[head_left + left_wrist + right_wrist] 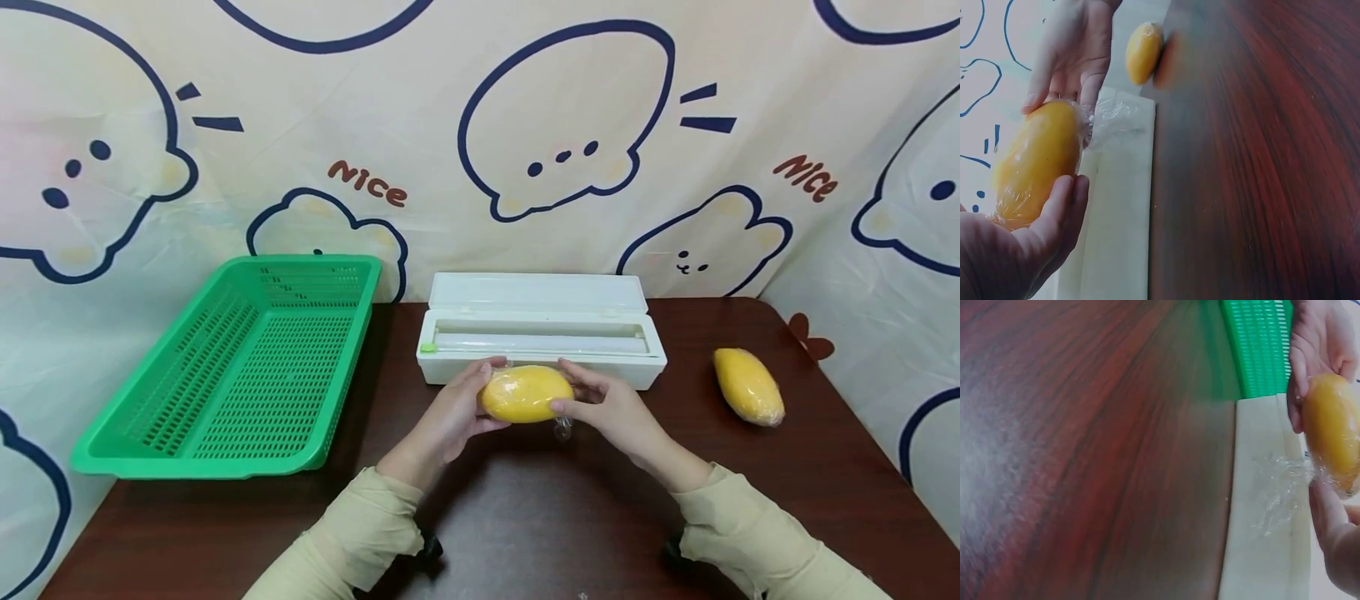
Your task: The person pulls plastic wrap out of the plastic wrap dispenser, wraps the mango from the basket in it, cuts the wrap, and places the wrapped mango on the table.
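Note:
A yellow mango [527, 393] wrapped in clear cling film is held up between both hands, in front of the white dispenser box. My left hand [456, 408] grips its left end, thumb and fingers round it. At the other end my right hand [617, 413] pinches the mango and its film. A loose, crumpled tail of cling film [1275, 494] hangs from the right end in the right wrist view. The left wrist view shows creased film over the mango [1041, 162]. A second wrapped mango [748, 387] lies on the table to the right.
Behind the hands stands the cling film dispenser [465, 371], lid [536, 293] raised, a film roll [540, 342] inside. On the left sits a green plastic basket [318, 433]. Patterned cloth [420, 108] hangs behind the dark wooden table [585, 517].

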Demonstrator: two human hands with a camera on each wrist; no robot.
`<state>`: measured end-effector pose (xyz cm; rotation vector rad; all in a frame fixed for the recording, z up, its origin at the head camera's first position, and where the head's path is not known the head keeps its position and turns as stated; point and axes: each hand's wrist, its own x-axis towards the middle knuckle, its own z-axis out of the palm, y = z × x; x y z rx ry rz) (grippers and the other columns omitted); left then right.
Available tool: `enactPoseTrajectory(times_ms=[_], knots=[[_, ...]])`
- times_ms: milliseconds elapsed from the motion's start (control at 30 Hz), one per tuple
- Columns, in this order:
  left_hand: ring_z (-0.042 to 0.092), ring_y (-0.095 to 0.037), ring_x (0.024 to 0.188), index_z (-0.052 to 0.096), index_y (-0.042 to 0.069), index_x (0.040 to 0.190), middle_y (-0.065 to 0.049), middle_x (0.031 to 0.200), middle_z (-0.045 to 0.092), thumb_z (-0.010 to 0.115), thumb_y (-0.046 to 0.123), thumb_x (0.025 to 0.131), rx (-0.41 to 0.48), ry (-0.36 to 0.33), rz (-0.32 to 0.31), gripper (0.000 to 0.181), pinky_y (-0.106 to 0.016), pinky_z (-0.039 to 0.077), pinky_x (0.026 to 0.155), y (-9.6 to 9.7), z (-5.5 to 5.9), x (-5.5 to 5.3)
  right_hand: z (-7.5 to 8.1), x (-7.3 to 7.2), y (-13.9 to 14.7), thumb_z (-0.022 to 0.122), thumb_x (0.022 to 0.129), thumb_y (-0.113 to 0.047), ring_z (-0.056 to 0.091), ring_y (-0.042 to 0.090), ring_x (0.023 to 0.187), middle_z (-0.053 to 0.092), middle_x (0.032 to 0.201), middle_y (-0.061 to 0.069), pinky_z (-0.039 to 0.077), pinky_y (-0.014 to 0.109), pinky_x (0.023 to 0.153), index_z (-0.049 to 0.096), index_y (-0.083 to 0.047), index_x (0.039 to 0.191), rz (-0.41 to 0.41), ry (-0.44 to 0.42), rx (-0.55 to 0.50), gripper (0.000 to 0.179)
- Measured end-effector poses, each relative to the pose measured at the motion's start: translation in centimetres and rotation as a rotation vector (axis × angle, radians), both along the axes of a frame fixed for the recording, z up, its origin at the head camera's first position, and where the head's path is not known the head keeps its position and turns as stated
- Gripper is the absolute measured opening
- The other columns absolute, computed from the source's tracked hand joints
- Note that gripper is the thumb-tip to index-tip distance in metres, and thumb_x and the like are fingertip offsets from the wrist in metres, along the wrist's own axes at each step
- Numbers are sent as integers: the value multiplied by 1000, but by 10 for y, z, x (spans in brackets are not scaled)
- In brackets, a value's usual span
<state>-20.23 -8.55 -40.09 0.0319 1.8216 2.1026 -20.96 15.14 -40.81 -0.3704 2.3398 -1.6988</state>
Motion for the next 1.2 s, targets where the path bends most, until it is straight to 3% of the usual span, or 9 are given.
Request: enactPoseTrajectory(times_ms=[133, 300, 467, 633, 733, 900, 967, 1067, 1200], knots=[[63, -28, 107, 44, 1, 150, -25, 141, 51, 32, 24, 113, -5, 20, 36, 46, -47, 55, 93, 4, 1, 2, 4, -1, 2, 77, 95, -20, 60, 28, 124, 56, 143, 23, 50, 32, 99, 44, 6, 150, 12, -120, -43, 70], [61, -22, 102, 52, -5, 140, -23, 133, 56, 32, 23, 113, -33, 107, 63, 43, -40, 57, 86, 8, 0, 6, 3, 0, 2, 71, 98, -20, 54, 29, 131, 57, 143, 21, 38, 50, 112, 44, 6, 150, 24, -170, -33, 64], [60, -21, 98, 53, -7, 136, -23, 128, 57, 35, 20, 112, -57, 185, 75, 40, -37, 57, 83, 11, -1, 10, 1, 3, 3, 73, 97, -22, 55, 32, 127, 57, 142, 21, 45, 47, 105, 53, 3, 146, 21, -47, 77, 59], [60, -22, 99, 52, -6, 136, -22, 130, 56, 37, 21, 112, -56, 178, 74, 39, -38, 56, 84, 11, -1, 11, -1, 8, 3, 72, 98, -24, 58, 29, 108, 54, 130, 21, 49, 40, 87, 51, 2, 147, 21, 99, 220, 59], [60, -22, 101, 52, -5, 137, -22, 131, 55, 37, 22, 112, -47, 161, 71, 40, -38, 57, 84, 11, -2, 13, -2, 11, 2, 66, 101, -23, 62, 28, 112, 56, 135, 24, 54, 41, 92, 41, 8, 151, 71, -25, 83, 64], [61, -22, 102, 49, -7, 139, -22, 131, 54, 35, 23, 113, -7, 144, 35, 42, -39, 58, 85, 13, -7, 20, -2, 18, 2, 56, 105, -18, 62, 23, 119, 55, 139, 23, 49, 39, 102, 28, 17, 152, 79, -334, -352, 65], [62, -22, 103, 50, -7, 139, -22, 132, 55, 34, 23, 113, 5, 152, 16, 43, -39, 58, 86, 15, -8, 23, -2, 18, 2, 52, 107, -23, 62, 21, 119, 54, 137, 19, 47, 37, 104, 25, 15, 152, 57, -417, -465, 65], [61, -22, 104, 51, -7, 138, -21, 132, 56, 36, 23, 113, -1, 170, 1, 42, -39, 57, 86, 17, -9, 24, -4, 14, 0, 46, 110, -36, 58, 23, 123, 48, 141, 20, 45, 38, 107, 20, 11, 154, 29, -510, -546, 70], [62, -20, 101, 53, -8, 138, -21, 131, 57, 35, 22, 113, 10, 152, -1, 43, -38, 58, 83, 18, -12, 21, -6, 9, -3, 44, 110, -43, 56, 25, 126, 41, 148, 24, 43, 41, 108, 19, 10, 156, 29, -534, -538, 74]])
